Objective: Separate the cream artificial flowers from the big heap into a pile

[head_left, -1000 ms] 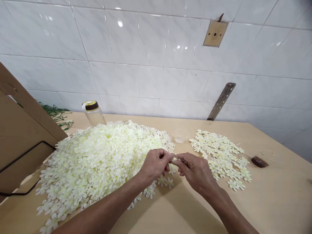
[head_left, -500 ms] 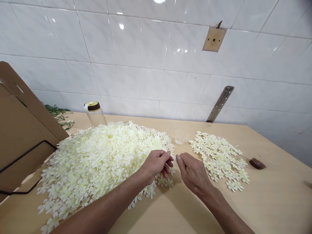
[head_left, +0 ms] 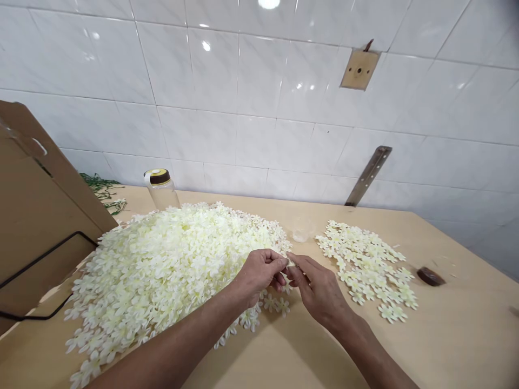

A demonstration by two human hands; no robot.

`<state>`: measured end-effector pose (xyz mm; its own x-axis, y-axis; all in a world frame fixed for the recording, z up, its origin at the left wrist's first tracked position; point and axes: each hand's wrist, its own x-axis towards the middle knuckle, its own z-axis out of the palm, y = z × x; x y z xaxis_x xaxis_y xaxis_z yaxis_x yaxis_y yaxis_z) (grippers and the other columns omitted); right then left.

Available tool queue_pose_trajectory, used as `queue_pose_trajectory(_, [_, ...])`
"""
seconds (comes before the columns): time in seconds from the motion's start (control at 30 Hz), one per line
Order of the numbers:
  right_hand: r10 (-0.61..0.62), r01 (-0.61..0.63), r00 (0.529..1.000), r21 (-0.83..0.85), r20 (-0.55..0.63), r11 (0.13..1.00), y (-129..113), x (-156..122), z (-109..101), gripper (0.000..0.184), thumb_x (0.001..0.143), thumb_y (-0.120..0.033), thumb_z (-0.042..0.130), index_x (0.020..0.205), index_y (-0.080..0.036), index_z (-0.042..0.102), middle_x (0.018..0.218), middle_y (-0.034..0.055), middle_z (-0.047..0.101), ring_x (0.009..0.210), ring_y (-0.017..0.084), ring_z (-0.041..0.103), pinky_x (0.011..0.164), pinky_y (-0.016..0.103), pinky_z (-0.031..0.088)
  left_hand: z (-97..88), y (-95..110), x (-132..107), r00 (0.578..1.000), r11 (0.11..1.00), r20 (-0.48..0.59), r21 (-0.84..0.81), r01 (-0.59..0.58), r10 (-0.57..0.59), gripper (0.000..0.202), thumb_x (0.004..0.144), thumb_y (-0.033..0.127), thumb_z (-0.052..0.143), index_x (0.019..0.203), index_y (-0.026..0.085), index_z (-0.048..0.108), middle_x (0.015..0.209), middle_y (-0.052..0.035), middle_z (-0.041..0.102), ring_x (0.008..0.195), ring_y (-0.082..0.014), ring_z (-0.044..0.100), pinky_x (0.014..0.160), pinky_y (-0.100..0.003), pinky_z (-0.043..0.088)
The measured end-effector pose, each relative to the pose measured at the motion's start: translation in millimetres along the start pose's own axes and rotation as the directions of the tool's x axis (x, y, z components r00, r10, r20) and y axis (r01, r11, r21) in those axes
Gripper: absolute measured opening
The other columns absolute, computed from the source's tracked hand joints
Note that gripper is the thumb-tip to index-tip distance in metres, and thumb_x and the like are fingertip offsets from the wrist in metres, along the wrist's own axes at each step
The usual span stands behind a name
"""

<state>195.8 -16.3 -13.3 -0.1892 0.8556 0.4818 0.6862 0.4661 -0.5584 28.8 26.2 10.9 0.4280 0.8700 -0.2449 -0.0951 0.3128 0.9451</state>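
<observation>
My left hand (head_left: 261,275) is closed in a pinch in front of a large heap of cream-white artificial flowers (head_left: 174,259). Its fingertips meet those of my right hand (head_left: 318,283), which is pinched too. Between the two sets of fingertips shows a bit of a pale artificial flower (head_left: 290,263), mostly covered by the fingers. To the right of my right hand lies a smaller, flatter spread of similar flowers (head_left: 368,265). Just beyond the hands sits a small clear plastic dish (head_left: 300,233).
A lidded clear bottle (head_left: 162,189) stands behind the heap. At left are a cardboard box (head_left: 44,178), a black wire frame (head_left: 40,259) and green stems (head_left: 99,186). A dish with dark liquid (head_left: 430,276) sits at right; a metal bracket (head_left: 368,175) leans on the wall.
My right hand has moved left, closing the gap to my left hand, and the fingertips now meet on a small pale flower. The view has shifted slightly.
</observation>
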Motion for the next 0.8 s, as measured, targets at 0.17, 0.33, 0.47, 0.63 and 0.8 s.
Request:
queue_pose_trajectory(0.17, [0.088, -0.088, 0.996, -0.002, -0.007, 0.996, -5, 1, -6, 0.026, 0.098, -0.033, 0.054, 0.117, -0.023, 0.069, 0.092, 0.0053, 0.075, 0.079, 0.02, 0.071, 0.071, 0.029, 0.055, 2.1, 1, -1, 1.0, 0.997, -0.017, 0.078, -0.004, 0.005, 0.018, 0.084, 0.028, 0.065, 0.072, 0.014, 0.062, 0.054, -0.0021, 0.06, 0.047, -0.0116, 0.056, 0.045, -0.022, 0.046])
queue_pose_trajectory(0.33, [0.086, -0.094, 0.993, -0.092, -0.086, 0.991, -8, 2, -14, 0.029, 0.099, -0.039, 0.05, 0.088, -0.021, 0.07, 0.067, 0.0005, 0.066, 0.059, 0.015, 0.062, 0.059, 0.026, 0.045, -2.8, 0, 4, 0.998, 0.988, -0.063, 0.156, -0.021, 0.031, 0.017, 0.082, 0.029, 0.064, 0.072, 0.015, 0.061, 0.054, -0.0009, 0.059, 0.043, -0.0109, 0.054, 0.043, -0.022, 0.046])
queue_pose_trajectory(0.47, [0.1, -0.133, 0.984, -0.238, -0.147, 0.962, -10, 3, -15, 0.044, 0.103, -0.038, 0.037, 0.067, -0.02, 0.055, 0.054, -0.001, 0.052, 0.049, 0.014, 0.05, 0.051, 0.027, 0.035, -4.0, 0, 4, 0.998, 0.986, -0.051, 0.167, -0.021, 0.03, 0.02, 0.082, 0.032, 0.064, 0.072, 0.015, 0.061, 0.058, -0.0016, 0.061, 0.043, -0.0097, 0.054, 0.042, -0.021, 0.046])
queue_pose_trajectory(0.63, [0.218, -0.217, 0.976, -0.032, 0.016, 0.976, -4, 2, -11, 0.032, 0.102, -0.036, 0.039, 0.093, -0.021, 0.065, 0.065, 0.0003, 0.065, 0.053, 0.016, 0.061, 0.056, 0.027, 0.046, -1.6, 5, 0, 1.0, 0.981, -0.013, 0.196, -0.01, 0.013, 0.019, 0.084, 0.029, 0.062, 0.072, 0.015, 0.061, 0.054, -0.0012, 0.06, 0.041, -0.0095, 0.052, 0.042, -0.021, 0.045])
queue_pose_trajectory(0.8, [0.297, -0.32, 0.942, 0.155, 0.153, 0.935, 3, 3, -9, 0.034, 0.098, -0.034, 0.047, 0.125, -0.022, 0.063, 0.067, -0.0013, 0.073, 0.062, 0.018, 0.071, 0.069, 0.03, 0.057, -2.8, 10, -2, 1.0, 0.981, -0.01, 0.195, -0.022, 0.024, 0.017, 0.085, 0.027, 0.062, 0.072, 0.015, 0.062, 0.053, -0.0019, 0.06, 0.042, -0.0104, 0.053, 0.043, -0.022, 0.045])
